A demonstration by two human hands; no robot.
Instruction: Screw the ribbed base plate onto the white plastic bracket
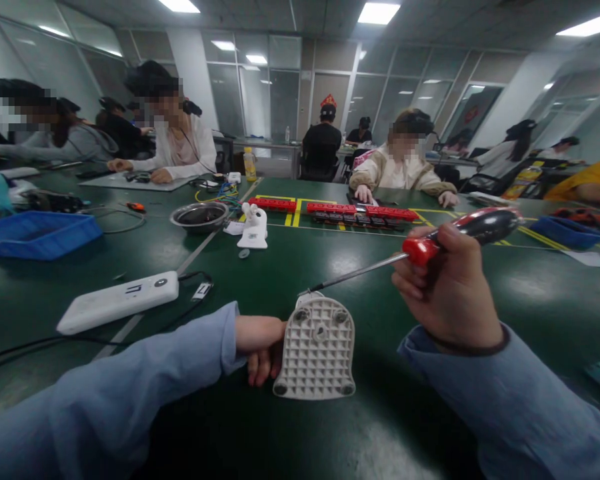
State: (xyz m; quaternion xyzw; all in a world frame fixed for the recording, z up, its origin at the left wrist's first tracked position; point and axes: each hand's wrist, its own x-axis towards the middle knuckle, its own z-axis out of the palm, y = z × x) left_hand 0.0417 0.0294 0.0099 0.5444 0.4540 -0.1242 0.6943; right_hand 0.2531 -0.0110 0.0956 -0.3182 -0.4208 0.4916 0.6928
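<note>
My left hand (pixel 260 350) grips a white plastic device (pixel 316 348) from behind, its gridded base turned towards me and standing on edge on the green table. My right hand (pixel 447 290) is closed round a screwdriver (pixel 420 252) with a red and black handle. The metal shaft slants down to the left, and its tip rests at the top left corner of the base. Both my sleeves are light blue.
A white power strip (pixel 117 301) with a black cable lies at the left. Farther off are a blue bin (pixel 35 235), a metal bowl (pixel 199 216), a small white device (pixel 254 228) and red strips (pixel 363 212). Several seated people work at the table's far sides.
</note>
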